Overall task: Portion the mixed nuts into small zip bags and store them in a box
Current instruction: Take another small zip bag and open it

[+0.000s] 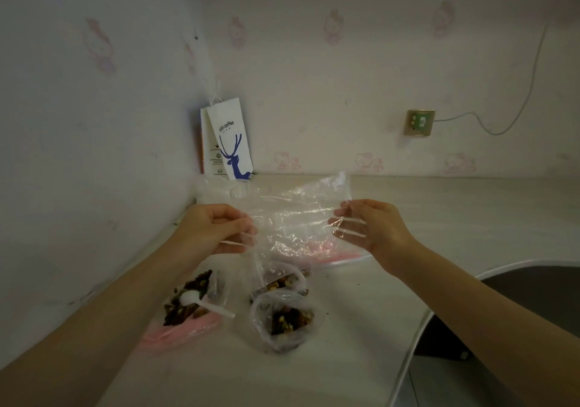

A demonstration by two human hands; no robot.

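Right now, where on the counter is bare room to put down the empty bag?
Bare: the counter between wall and sink, and the near strip beside the front nut bag. Crowded: around the spoon and other nut bags.

Single wide-angle head cam, close over the table [392, 296], pitched forward and down toward the wall corner [201, 143] at 11 o'clock, left hand [219, 224] and right hand [370, 224] mid-frame at arm's reach.
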